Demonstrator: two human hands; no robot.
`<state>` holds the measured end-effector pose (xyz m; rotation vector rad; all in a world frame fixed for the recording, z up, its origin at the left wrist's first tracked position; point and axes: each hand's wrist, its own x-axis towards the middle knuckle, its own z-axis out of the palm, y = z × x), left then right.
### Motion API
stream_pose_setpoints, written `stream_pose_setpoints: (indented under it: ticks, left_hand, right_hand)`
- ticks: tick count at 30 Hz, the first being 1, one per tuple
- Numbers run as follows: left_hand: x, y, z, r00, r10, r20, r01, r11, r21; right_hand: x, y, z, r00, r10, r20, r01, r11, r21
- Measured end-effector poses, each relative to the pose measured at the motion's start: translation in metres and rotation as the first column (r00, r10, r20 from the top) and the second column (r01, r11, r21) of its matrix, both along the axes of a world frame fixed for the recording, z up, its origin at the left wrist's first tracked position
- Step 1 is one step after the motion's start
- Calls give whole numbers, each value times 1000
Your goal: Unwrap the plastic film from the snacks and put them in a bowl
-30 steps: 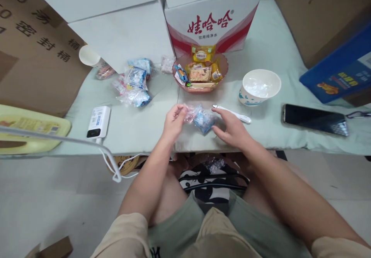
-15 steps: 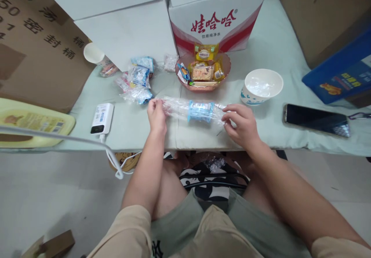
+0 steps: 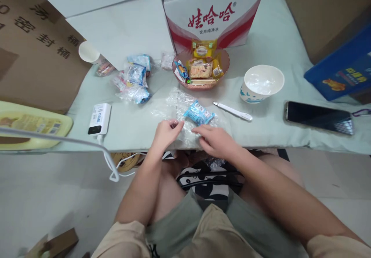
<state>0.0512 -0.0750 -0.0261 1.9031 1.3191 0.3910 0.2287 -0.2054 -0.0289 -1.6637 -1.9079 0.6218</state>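
Note:
A clear plastic bag [image 3: 176, 105] lies spread on the pale green table [image 3: 272, 41] near its front edge. A small blue wrapped snack [image 3: 198, 114] sits inside it. My left hand [image 3: 165, 132] pinches the bag's near edge on the left. Close beside it, my right hand [image 3: 215, 141] grips the same edge on the right, fingers curled. Both hands hold the bag at the table's front, just below the blue snack.
A pink bowl of snacks [image 3: 201, 69] stands before a red-and-white carton [image 3: 213, 16]. Wrapped sweets [image 3: 135, 80] lie to the left, with a white power bank [image 3: 99, 118] and cable. On the right are a white paper bowl [image 3: 262, 83], a white pen-like tool [image 3: 232, 111] and a phone [image 3: 319, 117].
Half a second ago my hands held the bag stretched wide between them above the table. Now they have come together at its near edge, and the bag lies flat on the table.

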Motion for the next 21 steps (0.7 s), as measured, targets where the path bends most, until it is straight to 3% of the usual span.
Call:
stream_pose_setpoints:
  ticks: [2, 4, 7, 9, 11, 13, 16, 18, 19, 21]
  left_hand:
    - [10, -2, -1, 957, -20, 290, 33, 999, -40]
    - [17, -4, 3, 831, -9, 557, 105, 984, -141]
    - [20, -7, 11, 644, -33, 764, 322, 918, -232]
    - [17, -8, 15, 598, -61, 799, 403, 885, -234]
    - [9, -5, 16, 622, -59, 781, 370, 901, -226]
    - [0, 1, 16, 659, -6, 752, 254, 943, -215]
    - [-13, 16, 17, 628, 100, 771, 88, 976, -199]
    - [-18, 27, 20, 533, 166, 830, 25, 977, -211]
    - [-19, 33, 22, 474, 197, 858, 1, 975, -224]
    - [-18, 43, 24, 371, 261, 891, -28, 963, -270]
  right_hand:
    - [0, 5, 1, 976, -216, -5, 216, 975, 58]
    - [3, 11, 2, 930, -365, -31, 366, 927, 76]
    - [10, 19, 1, 891, -389, -236, 409, 912, 41]
    - [13, 21, 0, 822, -358, -443, 369, 927, -65]
    - [13, 23, -3, 710, -348, -612, 296, 936, -189]
    - [11, 23, -6, 608, -361, -707, 259, 932, -254]
    - [9, 21, -13, 524, -404, -750, 353, 904, -240]
    - [11, 18, -15, 538, -426, -728, 441, 877, -187]
    - [15, 17, -14, 583, -430, -689, 480, 867, -134]
    - [26, 16, -4, 769, -424, -478, 503, 863, 45]
